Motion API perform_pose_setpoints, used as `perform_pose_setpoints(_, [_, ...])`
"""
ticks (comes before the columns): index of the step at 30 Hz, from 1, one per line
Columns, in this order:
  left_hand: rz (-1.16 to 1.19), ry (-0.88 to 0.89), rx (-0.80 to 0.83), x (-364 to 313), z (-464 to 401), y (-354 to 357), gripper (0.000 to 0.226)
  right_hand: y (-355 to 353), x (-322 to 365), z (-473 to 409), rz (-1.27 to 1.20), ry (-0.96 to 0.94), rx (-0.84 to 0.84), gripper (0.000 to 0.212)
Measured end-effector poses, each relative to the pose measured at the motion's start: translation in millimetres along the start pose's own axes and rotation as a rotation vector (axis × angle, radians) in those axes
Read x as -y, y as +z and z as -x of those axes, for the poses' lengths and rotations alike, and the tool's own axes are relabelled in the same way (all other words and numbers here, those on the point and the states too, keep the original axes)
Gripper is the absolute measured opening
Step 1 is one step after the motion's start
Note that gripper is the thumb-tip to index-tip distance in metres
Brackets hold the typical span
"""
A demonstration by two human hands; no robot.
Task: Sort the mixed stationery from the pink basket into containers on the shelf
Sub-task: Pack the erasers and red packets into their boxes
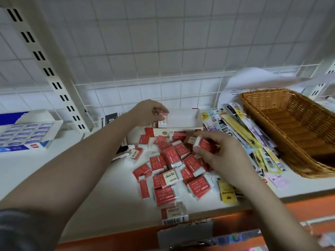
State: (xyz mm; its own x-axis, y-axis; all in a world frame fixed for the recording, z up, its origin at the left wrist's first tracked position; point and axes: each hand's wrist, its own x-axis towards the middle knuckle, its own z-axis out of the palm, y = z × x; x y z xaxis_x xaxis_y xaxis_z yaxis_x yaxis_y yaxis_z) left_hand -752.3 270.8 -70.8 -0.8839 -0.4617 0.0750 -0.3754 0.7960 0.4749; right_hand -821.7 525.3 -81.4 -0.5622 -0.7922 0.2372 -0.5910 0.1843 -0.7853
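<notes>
Left hand is at the near-left corner of the open white display box, fingers closed around one red-and-white wrapped eraser, standing it on end inside the box against the left wall. Right hand is over the loose pile, thumb and fingertips pinched on another eraser lifted just clear of the heap. Pile of erasers is spread on the white shelf just in front of the box, some face up showing 2B, some on their backs, a few lying right at the shelf's front edge. To the right, a fan of flat carded packets lies between the pile and a brown wicker basket; basket looks empty but its far corner is hard to read. Blue-and-white eraser tray sits well apart on the left. No pink basket in view.

Handling judgement: erasers are small, light, firm blocks, nothing fragile. Film wrap is probably slick, so pinch across the two long sides rather than the flat faces. They should stack tidy on edge in rows. Box is light card and could slide if pushed, so steady it while loading. Box nearly empty, most of pile left
</notes>
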Motion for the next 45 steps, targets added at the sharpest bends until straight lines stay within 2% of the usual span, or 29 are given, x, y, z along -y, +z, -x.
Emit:
perform_pose_setpoints(6, [-0.165,0.047,0.216,-1.3,-1.3,-8.5,0.027,0.4,-1.2,-2.0,-0.094,0.056,0.006,0.032])
perform_pose_setpoints(12, [-0.204,0.077,0.128,-1.4,-6.3,-1.0,0.025,-0.4,-7.5,-4.9,-0.126,0.085,-0.030,0.024])
perform_pose_setpoints(15, [-0.272,0.037,0.184,-3.5,-6.6,5.8,0.025,-1.8,-10.5,-6.2,-0.073,0.087,-0.081,0.023])
perform_pose_setpoints(18, [-0.336,0.024,0.219,-9.4,-5.4,6.3,0.010,-4.5,-10.3,-6.2,-0.090,0.064,-0.145,0.032])
perform_pose_setpoints(21, [-0.328,0.001,0.220,-12.9,-4.0,4.5,0.014,-6.7,-12.1,-10.0,-0.080,0.022,-0.177,0.043])
perform_pose_setpoints(25, [-0.271,-0.017,0.111,-18.4,10.8,-0.3,0.031,-10.0,-16.7,-22.2,-0.072,0.009,-0.146,0.029])
perform_pose_setpoints(27, [-0.270,-0.085,0.004,-19.9,26.5,-1.6,0.031,-10.3,-15.8,-26.8,-0.081,-0.022,-0.130,0.019])
perform_pose_setpoints(30, [-0.348,-0.234,-0.100,-22.6,59.3,2.3,0.024,-7.8,-14.5,-31.6,-0.048,-0.059,-0.108,0.022])
perform_pose_setpoints(39, [-0.441,-0.499,-0.084,-31.1,116.3,29.9,0.023,7.0,-3.2,-50.8,0.023,-0.108,-0.107,0.020])
perform_pose_setpoints(42, [-0.414,-0.517,-0.092,-28.5,120.9,29.5,0.025,10.1,4.2,-68.7,0.119,-0.056,-0.049,0.016])
perform_pose_setpoints(45, [-0.286,-0.492,-0.181,-28.1,129.5,28.9,0.024,20.3,8.3,-95.2,0.197,-0.048,0.017,0.012])
